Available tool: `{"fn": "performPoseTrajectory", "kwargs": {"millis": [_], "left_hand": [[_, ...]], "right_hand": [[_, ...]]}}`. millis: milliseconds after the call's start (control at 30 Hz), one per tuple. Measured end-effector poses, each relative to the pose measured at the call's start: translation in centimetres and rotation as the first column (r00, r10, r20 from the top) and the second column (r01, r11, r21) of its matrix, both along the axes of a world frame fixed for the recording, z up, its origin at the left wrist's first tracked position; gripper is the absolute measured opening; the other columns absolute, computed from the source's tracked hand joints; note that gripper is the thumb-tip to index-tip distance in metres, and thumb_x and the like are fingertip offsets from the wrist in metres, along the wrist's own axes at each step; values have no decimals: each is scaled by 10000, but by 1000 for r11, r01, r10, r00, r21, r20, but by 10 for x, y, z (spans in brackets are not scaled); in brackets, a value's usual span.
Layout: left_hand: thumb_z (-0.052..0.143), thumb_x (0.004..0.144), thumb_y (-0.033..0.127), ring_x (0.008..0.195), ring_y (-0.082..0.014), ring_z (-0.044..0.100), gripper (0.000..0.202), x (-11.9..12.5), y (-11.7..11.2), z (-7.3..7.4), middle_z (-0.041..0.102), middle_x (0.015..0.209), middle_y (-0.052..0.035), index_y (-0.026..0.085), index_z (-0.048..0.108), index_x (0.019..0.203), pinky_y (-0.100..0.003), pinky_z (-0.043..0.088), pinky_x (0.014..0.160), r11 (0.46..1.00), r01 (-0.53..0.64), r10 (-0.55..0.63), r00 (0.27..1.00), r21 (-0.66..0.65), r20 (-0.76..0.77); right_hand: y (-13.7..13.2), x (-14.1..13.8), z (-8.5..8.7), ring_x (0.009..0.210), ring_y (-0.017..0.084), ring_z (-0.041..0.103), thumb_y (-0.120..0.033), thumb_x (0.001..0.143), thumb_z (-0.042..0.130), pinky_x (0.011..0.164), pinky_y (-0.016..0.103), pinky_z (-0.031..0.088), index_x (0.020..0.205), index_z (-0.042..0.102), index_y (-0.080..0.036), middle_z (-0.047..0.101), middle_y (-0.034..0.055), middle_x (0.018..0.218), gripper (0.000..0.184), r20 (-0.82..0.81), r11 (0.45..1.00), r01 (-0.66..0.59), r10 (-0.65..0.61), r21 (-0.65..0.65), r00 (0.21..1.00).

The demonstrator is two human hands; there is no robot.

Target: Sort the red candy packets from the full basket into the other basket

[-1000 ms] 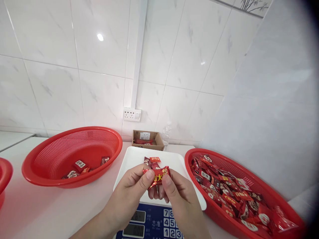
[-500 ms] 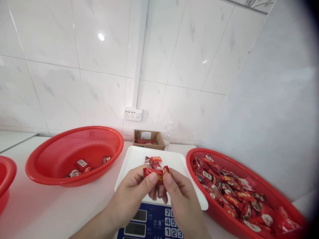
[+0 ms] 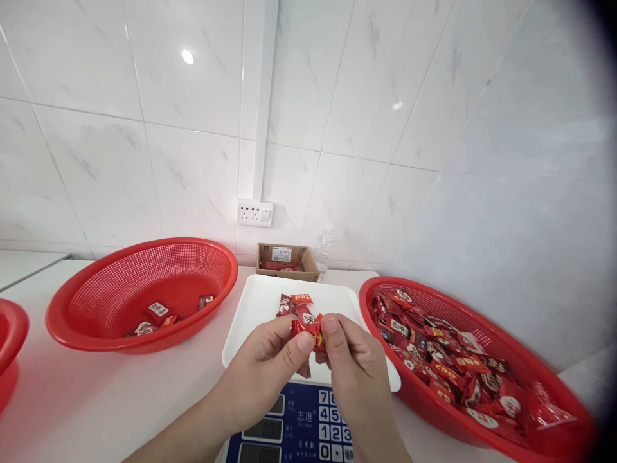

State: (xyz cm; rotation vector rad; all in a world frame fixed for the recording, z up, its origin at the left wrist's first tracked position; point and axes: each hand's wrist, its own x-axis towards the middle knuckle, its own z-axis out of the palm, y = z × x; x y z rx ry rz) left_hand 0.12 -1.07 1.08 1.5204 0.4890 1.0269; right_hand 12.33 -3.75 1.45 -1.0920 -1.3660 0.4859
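Observation:
Between my two hands is a small red wrapped candy [image 3: 308, 333], pinched at both ends over the front of the scale. My left hand [image 3: 270, 360] grips its left side with thumb and fingers. On its right side, my right hand [image 3: 349, 357] pinches it the same way. Part of the wrapper is hidden by my fingers. Just beyond lie several more red wrapped candies [image 3: 285, 305] on the white tray [image 3: 250, 305] of the weighing scale. Below my hands shows the scale's blue panel [image 3: 304, 432] with number keys and displays.
At the right stands a red basket [image 3: 380, 286] heaped with wrapped candies. Another red basket [image 3: 77, 302] on the left holds several. A third basket [image 3: 14, 321] is cut off at the left edge. Behind the scale are a cardboard box [image 3: 288, 275] and a clear plastic bottle [image 3: 324, 251].
The candy, earlier stretched level between both hands, now looks more crumpled and tilted down to the right. My right fingertips have risen slightly. The whole view has shifted a little.

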Motion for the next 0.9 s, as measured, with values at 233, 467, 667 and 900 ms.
{"fn": "performPoseTrajectory", "kwargs": {"millis": [233,467,667,900], "left_hand": [[472,918,396,655,-112,472,303,0,2,1,512,671,28,195,577,716,-205,416,628,997,-49,48,999,61,7],[464,922,397,664,-109,476,306,-2,4,2,525,684,30,191,561,717,-204,408,630,989,-98,104,993,110,-52],[460,931,326,629,-102,464,300,0,5,4,515,648,40,191,529,672,-201,385,591,961,-200,203,979,192,3],[442,936,343,640,-123,494,311,-4,9,3,512,649,18,184,541,687,-235,414,613,983,-132,130,991,127,23]], "right_hand": [[4,3,0,478,99,407,-457,920,397,448,211,344,562,479,-190,455,-21,500,454,0,995,-99,99,-30,995],[6,5,3,495,93,420,-452,909,430,478,206,358,586,489,-190,478,-28,521,421,-5,983,-166,166,-75,986],[8,6,-2,506,95,434,-450,915,414,476,210,366,609,503,-184,545,-7,568,415,93,988,-123,132,-92,987],[9,5,-1,504,103,440,-463,915,413,476,218,382,619,547,-185,535,-1,564,427,69,973,-200,208,-113,976]]}}
